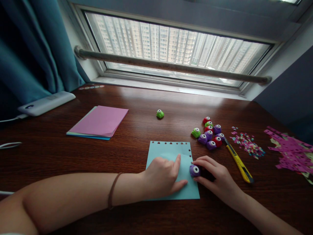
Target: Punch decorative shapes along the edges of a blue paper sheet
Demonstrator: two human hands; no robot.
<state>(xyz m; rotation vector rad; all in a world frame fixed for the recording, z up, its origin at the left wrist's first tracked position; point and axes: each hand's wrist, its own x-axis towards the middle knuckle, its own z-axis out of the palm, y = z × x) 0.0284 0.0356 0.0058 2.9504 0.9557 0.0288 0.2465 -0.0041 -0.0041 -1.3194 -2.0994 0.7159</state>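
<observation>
A light blue sheet of paper (pixel 168 148) lies on the table, with small star and heart holes along its top edge and upper right edge. My left hand (pixel 162 176) rests on the sheet, index finger and thumb spread apart, the other fingers curled under. At the sheet's right edge, my right hand (pixel 215 173) grips a purple craft punch (pixel 195 170) between thumb and fingers. The punch's white top has a dark star mark. Its mouth and the paper edge beneath it are hidden.
Several red, green and purple punches (pixel 211 135) cluster behind my right hand, beside a yellow utility knife (pixel 239 163). Paper confetti (pixel 249 145) and pink scraps (pixel 290 147) lie right. One green punch (pixel 160 114) stands apart. Coloured sheets (pixel 100 120) and a white power bank (pixel 49 102) are left.
</observation>
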